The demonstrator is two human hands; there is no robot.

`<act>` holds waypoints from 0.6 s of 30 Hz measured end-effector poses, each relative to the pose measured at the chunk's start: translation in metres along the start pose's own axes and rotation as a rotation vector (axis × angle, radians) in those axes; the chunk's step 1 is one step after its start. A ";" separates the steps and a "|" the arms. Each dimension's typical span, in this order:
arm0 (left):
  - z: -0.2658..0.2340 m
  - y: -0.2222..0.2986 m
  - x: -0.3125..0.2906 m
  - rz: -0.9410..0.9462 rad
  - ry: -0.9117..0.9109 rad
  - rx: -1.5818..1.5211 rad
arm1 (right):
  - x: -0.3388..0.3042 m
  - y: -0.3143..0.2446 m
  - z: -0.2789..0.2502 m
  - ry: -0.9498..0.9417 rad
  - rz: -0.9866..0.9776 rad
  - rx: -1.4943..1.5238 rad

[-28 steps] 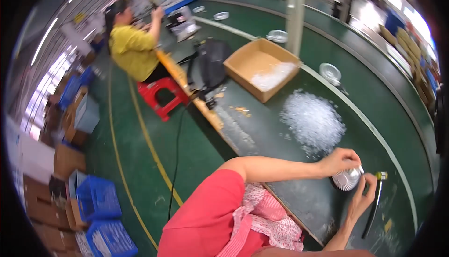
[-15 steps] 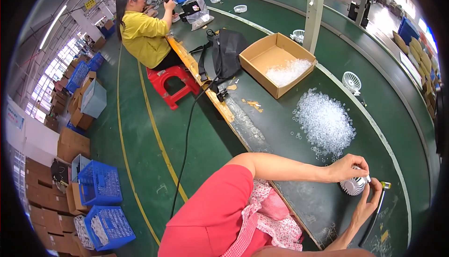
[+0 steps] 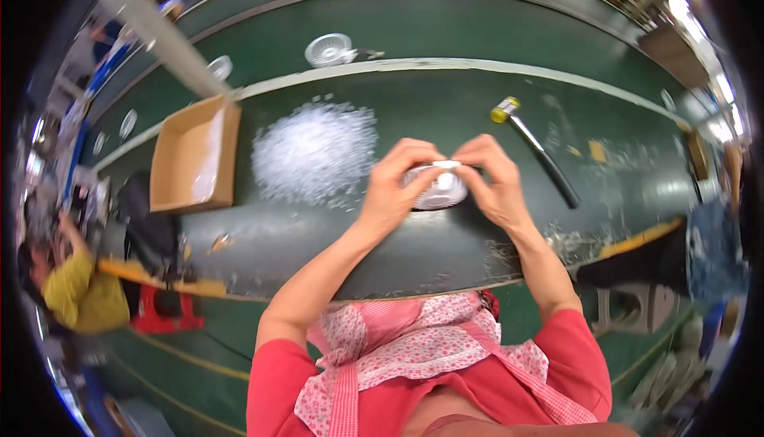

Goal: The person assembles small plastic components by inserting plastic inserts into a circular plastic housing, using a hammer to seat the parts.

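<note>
A white ribbed fan housing [image 3: 442, 192] rests on the dark table in front of me, between my two hands. From its left side, my left hand [image 3: 398, 182] grips it with thumb and fingers drawn in. My right hand [image 3: 495, 178] pinches a small white piece [image 3: 447, 165] at the housing's top edge. Both thumbs meet near that piece, and the fingers partly hide it. To the left lies a heap of small clear plastic rings [image 3: 317, 150]. A hammer [image 3: 541, 150] with a yellow head and black handle lies to the right.
A cardboard box [image 3: 191, 154] with clear plastic inside stands left of the heap, near a dark bag [image 3: 145, 218]. Beyond a pale strip, the green belt [image 3: 446, 27] carries another white fan housing [image 3: 329, 51]. People sit at both sides, one in a yellow top [image 3: 87, 290].
My view has swung to the right, so the table now lies straight across in front. Both hands stay at the fan housing, with their fingers closed near its top edge.
</note>
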State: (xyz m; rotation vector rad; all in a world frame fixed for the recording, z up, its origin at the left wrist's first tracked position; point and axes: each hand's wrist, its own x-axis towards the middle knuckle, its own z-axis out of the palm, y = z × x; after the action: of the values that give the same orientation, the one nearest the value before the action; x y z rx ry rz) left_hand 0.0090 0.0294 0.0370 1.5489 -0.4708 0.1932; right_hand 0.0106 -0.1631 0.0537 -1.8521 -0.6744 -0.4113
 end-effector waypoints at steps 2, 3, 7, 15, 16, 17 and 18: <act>0.005 -0.003 -0.001 -0.012 -0.037 -0.038 | -0.006 0.003 -0.004 0.005 0.021 0.017; 0.008 -0.003 -0.002 -0.002 -0.064 -0.040 | -0.009 0.004 -0.006 -0.012 0.014 0.001; 0.008 -0.006 -0.005 -0.148 -0.088 -0.297 | -0.009 -0.003 -0.013 -0.052 0.019 -0.038; 0.000 -0.004 -0.001 -0.176 -0.067 -0.352 | 0.001 -0.008 -0.018 -0.038 -0.027 -0.134; -0.001 -0.004 0.000 -0.169 -0.061 -0.331 | 0.002 -0.008 -0.016 -0.028 -0.049 -0.165; 0.000 -0.005 0.000 -0.162 -0.052 -0.314 | 0.002 -0.008 -0.016 -0.022 -0.071 -0.198; 0.001 -0.007 0.001 -0.161 -0.050 -0.316 | 0.002 -0.009 -0.013 -0.023 -0.060 -0.201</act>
State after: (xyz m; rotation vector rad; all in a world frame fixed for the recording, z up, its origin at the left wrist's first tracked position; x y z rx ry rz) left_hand 0.0122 0.0284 0.0311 1.2759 -0.3924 -0.0433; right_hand 0.0069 -0.1728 0.0657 -2.0324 -0.7274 -0.5129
